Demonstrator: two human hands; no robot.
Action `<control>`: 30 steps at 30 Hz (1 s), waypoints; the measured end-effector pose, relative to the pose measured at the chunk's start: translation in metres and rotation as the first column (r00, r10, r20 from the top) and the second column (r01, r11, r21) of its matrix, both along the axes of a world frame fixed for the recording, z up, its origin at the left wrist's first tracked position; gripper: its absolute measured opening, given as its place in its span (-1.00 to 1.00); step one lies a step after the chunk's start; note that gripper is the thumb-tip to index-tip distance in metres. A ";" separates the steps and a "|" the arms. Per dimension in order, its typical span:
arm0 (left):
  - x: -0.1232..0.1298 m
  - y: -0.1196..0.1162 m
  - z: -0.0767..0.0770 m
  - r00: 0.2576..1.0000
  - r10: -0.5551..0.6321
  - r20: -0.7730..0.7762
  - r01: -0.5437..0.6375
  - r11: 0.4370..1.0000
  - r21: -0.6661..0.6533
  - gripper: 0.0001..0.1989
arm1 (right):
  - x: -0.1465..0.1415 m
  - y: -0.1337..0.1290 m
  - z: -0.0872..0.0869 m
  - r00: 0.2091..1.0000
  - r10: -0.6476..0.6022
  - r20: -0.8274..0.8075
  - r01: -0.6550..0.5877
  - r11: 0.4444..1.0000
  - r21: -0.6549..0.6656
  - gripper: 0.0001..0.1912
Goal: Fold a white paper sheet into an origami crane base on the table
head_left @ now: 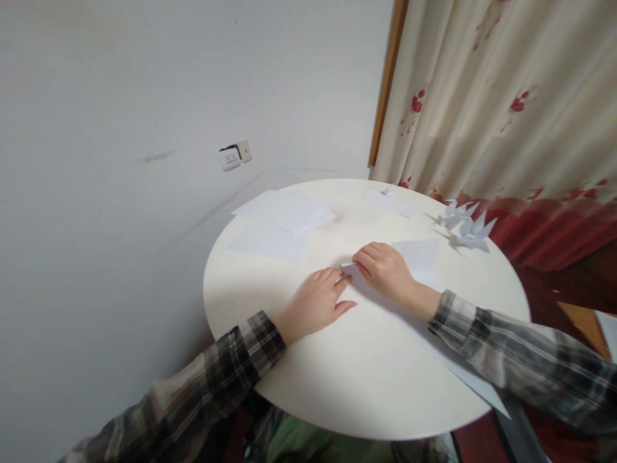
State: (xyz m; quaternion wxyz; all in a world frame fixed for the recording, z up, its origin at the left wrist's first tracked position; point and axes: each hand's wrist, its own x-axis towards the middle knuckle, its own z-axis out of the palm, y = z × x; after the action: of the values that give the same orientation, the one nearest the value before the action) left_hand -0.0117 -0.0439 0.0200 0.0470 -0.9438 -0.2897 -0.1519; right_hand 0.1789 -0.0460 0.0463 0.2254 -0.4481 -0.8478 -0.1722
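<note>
My left hand [315, 302] lies on the round white table [366, 392], its thumb spread and its fingertips at the left end of a narrow white paper [348, 265]. Just right of it, my right hand [383, 267] has thumb and fingers pinched on that paper's edge. How far the paper reaches beneath my right hand is hidden. A long white sheet edge [475, 381] runs under my right forearm and past the table's front edge. Another white sheet [420, 254] lies behind my right wrist.
Several white sheets [284, 215] overlap at the back left. Folded paper cranes [470, 228] stand at the right edge. A small folded piece [388, 191] sits by a paper strip [393, 204] at the back. Wall and curtain [448, 96] border the table.
</note>
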 end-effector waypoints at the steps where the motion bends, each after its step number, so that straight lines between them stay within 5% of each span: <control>1: 0.003 -0.001 0.001 1.000 0.018 0.006 -0.018 1.000 0.005 -0.55 | 0.000 -0.006 -0.001 1.000 0.008 0.013 -0.008 1.000 -0.012 -0.79; 8: 0.015 -0.005 0.004 0.997 0.074 -0.022 -0.073 0.996 0.044 -0.64 | 0.002 -0.033 -0.026 0.996 0.089 0.010 -0.088 0.992 -0.092 -0.87; 14: -0.002 0.014 0.001 0.997 -0.027 0.071 0.031 0.998 -0.062 -0.82 | 0.008 -0.031 -0.041 0.994 0.085 -0.063 -0.095 0.979 -0.179 -0.75; 19: -0.017 0.038 -0.006 0.972 0.097 0.212 -0.067 0.988 -0.142 -0.86 | 0.017 -0.028 -0.040 0.988 0.112 -0.110 -0.137 0.956 -0.261 -0.74; 25: -0.014 0.050 -0.010 0.970 -0.165 0.177 0.198 0.961 -0.193 -0.68 | 0.041 -0.032 -0.037 0.943 0.237 -0.236 -0.305 0.899 -0.316 -0.77; 30: -0.005 0.055 -0.011 0.950 -0.279 0.141 0.306 0.921 -0.242 -0.64 | 0.050 -0.034 -0.036 0.929 0.250 -0.275 -0.333 0.888 -0.318 -0.79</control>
State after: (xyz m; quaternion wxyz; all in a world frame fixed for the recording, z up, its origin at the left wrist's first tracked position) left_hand -0.0167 0.0111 0.0090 -0.1159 -0.9652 -0.1648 -0.1666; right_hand 0.2290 -0.0798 0.0099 0.2583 -0.3652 -0.8913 0.0736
